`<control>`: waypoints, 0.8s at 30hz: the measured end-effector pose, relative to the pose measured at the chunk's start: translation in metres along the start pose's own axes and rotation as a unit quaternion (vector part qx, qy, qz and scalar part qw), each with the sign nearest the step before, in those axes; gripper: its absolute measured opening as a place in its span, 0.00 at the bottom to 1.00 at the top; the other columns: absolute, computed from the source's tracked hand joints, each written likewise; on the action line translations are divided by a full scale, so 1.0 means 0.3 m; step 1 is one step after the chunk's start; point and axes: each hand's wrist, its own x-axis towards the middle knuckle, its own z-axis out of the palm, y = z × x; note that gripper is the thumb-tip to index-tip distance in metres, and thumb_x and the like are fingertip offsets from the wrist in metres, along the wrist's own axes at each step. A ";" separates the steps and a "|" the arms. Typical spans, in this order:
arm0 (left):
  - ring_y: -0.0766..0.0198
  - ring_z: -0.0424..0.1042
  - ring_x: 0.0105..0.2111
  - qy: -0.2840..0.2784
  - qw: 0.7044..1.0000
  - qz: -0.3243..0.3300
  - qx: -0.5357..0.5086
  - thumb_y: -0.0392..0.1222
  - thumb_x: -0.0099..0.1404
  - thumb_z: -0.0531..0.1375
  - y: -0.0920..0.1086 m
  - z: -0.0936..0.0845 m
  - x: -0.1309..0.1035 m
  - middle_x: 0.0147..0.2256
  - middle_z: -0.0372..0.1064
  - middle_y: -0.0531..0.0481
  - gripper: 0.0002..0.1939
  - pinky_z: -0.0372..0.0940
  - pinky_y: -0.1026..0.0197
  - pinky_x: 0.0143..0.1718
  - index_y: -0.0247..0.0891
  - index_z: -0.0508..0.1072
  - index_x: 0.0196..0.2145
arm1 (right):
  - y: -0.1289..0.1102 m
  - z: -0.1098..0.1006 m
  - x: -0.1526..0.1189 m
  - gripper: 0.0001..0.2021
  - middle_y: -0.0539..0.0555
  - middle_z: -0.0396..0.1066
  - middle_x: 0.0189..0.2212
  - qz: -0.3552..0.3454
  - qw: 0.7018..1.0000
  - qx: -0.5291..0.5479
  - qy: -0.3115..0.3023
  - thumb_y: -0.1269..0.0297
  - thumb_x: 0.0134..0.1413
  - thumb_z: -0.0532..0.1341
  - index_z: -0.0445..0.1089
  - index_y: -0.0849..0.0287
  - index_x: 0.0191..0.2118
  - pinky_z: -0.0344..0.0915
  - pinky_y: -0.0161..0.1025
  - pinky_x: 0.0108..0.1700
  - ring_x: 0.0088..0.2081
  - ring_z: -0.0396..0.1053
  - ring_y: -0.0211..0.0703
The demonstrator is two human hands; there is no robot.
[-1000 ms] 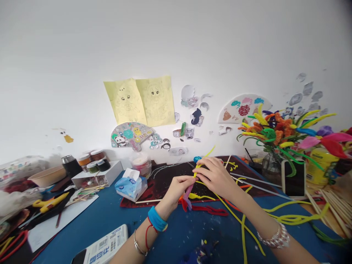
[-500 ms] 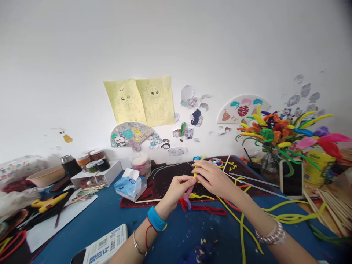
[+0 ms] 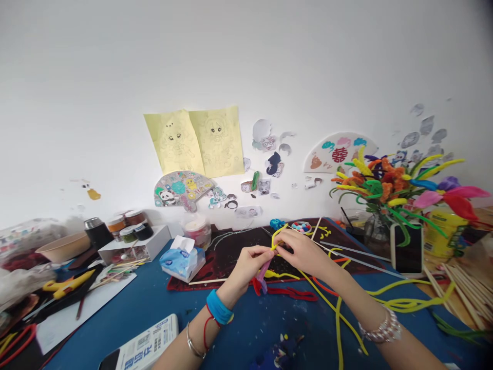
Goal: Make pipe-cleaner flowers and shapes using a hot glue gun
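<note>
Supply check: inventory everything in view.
Sheets: two, yellow, wall
Fans: two, patterned, wall
Cutouts: many, mixed, wall
Flower bunch: one, multicoloured, right
Phone: one, black, right
Sticks: many, pale, right
Loose stems: several, yellow, right
Tissue pack: one, blue, left
Jars: several, mixed, left
Shelf: one, white, left
Bowl: one, tan, left
Tool: one, yellow, left
Printed box: one, white, front
Mat: one, maroon, table
Table: one, blue, below
Held stem: one, yellow, in fingers
Left hand: one, bare, pinching stem
Right hand: one, bare, pinching stem
</note>
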 end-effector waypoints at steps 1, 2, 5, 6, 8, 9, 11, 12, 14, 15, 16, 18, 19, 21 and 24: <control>0.69 0.62 0.24 0.005 1.000 0.007 0.004 0.52 0.50 0.64 -0.001 0.000 0.001 0.23 0.65 0.50 0.18 0.59 0.65 0.27 0.31 0.77 0.30 | -0.003 -0.003 0.000 0.05 0.52 0.68 0.31 0.007 1.000 0.015 -0.009 0.72 0.54 0.54 0.66 0.57 0.33 0.63 0.38 0.36 0.35 0.66 0.41; 0.69 0.62 0.23 0.010 1.000 0.012 0.008 0.52 0.50 0.64 -0.002 0.000 0.002 0.23 0.65 0.50 0.18 0.59 0.65 0.26 0.31 0.77 0.29 | -0.006 -0.006 0.001 0.06 0.52 0.68 0.32 0.014 0.999 0.028 -0.016 0.72 0.54 0.54 0.67 0.57 0.33 0.63 0.38 0.37 0.35 0.65 0.41; 0.71 0.59 0.19 0.015 0.999 0.020 0.020 0.53 0.49 0.64 -0.005 0.002 0.005 0.20 0.62 0.52 0.18 0.57 0.66 0.22 0.31 0.76 0.26 | -0.016 -0.004 0.004 0.06 0.51 0.68 0.31 0.042 0.996 0.073 -0.028 0.70 0.54 0.56 0.69 0.56 0.34 0.63 0.37 0.35 0.33 0.65 0.39; 0.72 0.57 0.17 0.015 0.999 0.022 0.021 0.53 0.50 0.64 -0.005 0.002 0.005 0.19 0.61 0.53 0.18 0.55 0.66 0.20 0.31 0.75 0.25 | -0.018 0.001 0.006 0.06 0.51 0.68 0.30 0.059 0.994 0.089 -0.027 0.69 0.54 0.56 0.70 0.57 0.33 0.63 0.36 0.34 0.32 0.65 0.39; 0.73 0.55 0.16 0.017 0.999 0.028 0.019 0.52 0.50 0.64 -0.003 0.002 0.004 0.19 0.59 0.54 0.17 0.53 0.66 0.19 0.31 0.75 0.23 | -0.020 0.020 0.008 0.07 0.51 0.68 0.29 0.101 0.987 0.123 -0.017 0.68 0.55 0.55 0.70 0.57 0.32 0.62 0.35 0.30 0.28 0.64 0.38; 0.73 0.55 0.16 0.019 0.999 0.032 0.018 0.51 0.50 0.64 -0.001 0.002 0.004 0.19 0.59 0.54 0.17 0.53 0.65 0.19 0.31 0.74 0.22 | -0.020 0.032 0.009 0.08 0.51 0.68 0.29 0.121 0.982 0.145 -0.012 0.67 0.55 0.55 0.71 0.58 0.32 0.62 0.35 0.29 0.27 0.64 0.37; 0.71 0.58 0.19 0.025 0.999 0.038 0.015 0.50 0.49 0.65 0.005 0.000 0.002 0.20 0.61 0.53 0.16 0.55 0.65 0.21 0.31 0.74 0.20 | -0.016 0.058 0.010 0.08 0.51 0.70 0.29 0.154 0.968 0.196 -0.008 0.65 0.55 0.54 0.70 0.59 0.32 0.63 0.35 0.29 0.27 0.66 0.38; 0.70 0.59 0.20 0.027 0.999 0.038 0.013 0.50 0.49 0.65 0.008 -0.001 0.001 0.20 0.62 0.53 0.16 0.56 0.64 0.24 0.31 0.74 0.20 | -0.013 0.071 0.010 0.08 0.52 0.70 0.30 0.166 0.961 0.223 -0.008 0.65 0.55 0.54 0.70 0.59 0.33 0.64 0.36 0.30 0.28 0.67 0.39; 0.68 0.61 0.24 0.032 0.999 0.036 0.004 0.49 0.49 0.65 0.010 -0.003 0.000 0.22 0.64 0.51 0.15 0.58 0.64 0.28 0.31 0.75 0.20 | -0.010 0.092 0.008 0.09 0.53 0.71 0.31 0.179 0.948 0.263 -0.007 0.64 0.55 0.54 0.69 0.60 0.35 0.66 0.37 0.33 0.31 0.68 0.40; 0.68 0.61 0.25 0.037 0.999 0.035 -0.002 0.49 0.49 0.65 0.008 -0.004 0.000 0.23 0.65 0.51 0.15 0.58 0.64 0.30 0.31 0.75 0.21 | -0.010 0.101 0.006 0.09 0.53 0.72 0.31 0.181 0.946 0.270 -0.002 0.64 0.55 0.53 0.69 0.60 0.35 0.66 0.38 0.34 0.31 0.69 0.41; 0.67 0.61 0.26 0.041 0.999 0.034 -0.009 0.49 0.50 0.65 0.006 -0.004 0.001 0.23 0.66 0.51 0.15 0.58 0.64 0.30 0.31 0.76 0.22 | -0.012 0.107 0.004 0.09 0.53 0.72 0.31 0.178 0.946 0.271 0.006 0.64 0.55 0.53 0.69 0.60 0.35 0.66 0.38 0.34 0.32 0.69 0.41; 0.68 0.61 0.25 0.050 0.998 0.033 -0.020 0.49 0.50 0.64 -0.002 -0.005 0.002 0.23 0.66 0.50 0.15 0.58 0.64 0.30 0.31 0.76 0.22 | -0.021 0.113 0.001 0.10 0.54 0.71 0.32 0.163 0.951 0.262 0.019 0.65 0.56 0.52 0.70 0.59 0.36 0.66 0.37 0.33 0.32 0.68 0.41; 0.68 0.61 0.25 0.054 0.998 0.033 -0.025 0.48 0.51 0.64 -0.006 -0.006 0.003 0.23 0.66 0.50 0.14 0.58 0.64 0.30 0.31 0.76 0.22 | -0.027 0.112 0.000 0.11 0.54 0.71 0.33 0.153 0.954 0.255 0.023 0.66 0.57 0.51 0.70 0.59 0.36 0.65 0.37 0.33 0.32 0.68 0.41; 0.68 0.60 0.24 0.057 0.997 0.034 -0.029 0.48 0.51 0.64 -0.012 -0.007 0.005 0.23 0.66 0.51 0.14 0.57 0.64 0.29 0.31 0.75 0.22 | -0.038 0.105 0.000 0.11 0.53 0.70 0.33 0.135 0.960 0.243 0.028 0.67 0.58 0.50 0.70 0.59 0.37 0.64 0.35 0.31 0.31 0.67 0.39; 0.68 0.61 0.25 0.051 0.997 0.045 -0.024 0.47 0.53 0.63 -0.012 -0.008 0.005 0.23 0.66 0.51 0.13 0.58 0.64 0.30 0.32 0.75 0.22 | -0.041 0.087 0.003 0.11 0.53 0.68 0.31 0.121 0.968 0.218 0.027 0.67 0.58 0.51 0.71 0.58 0.38 0.63 0.34 0.29 0.28 0.66 0.38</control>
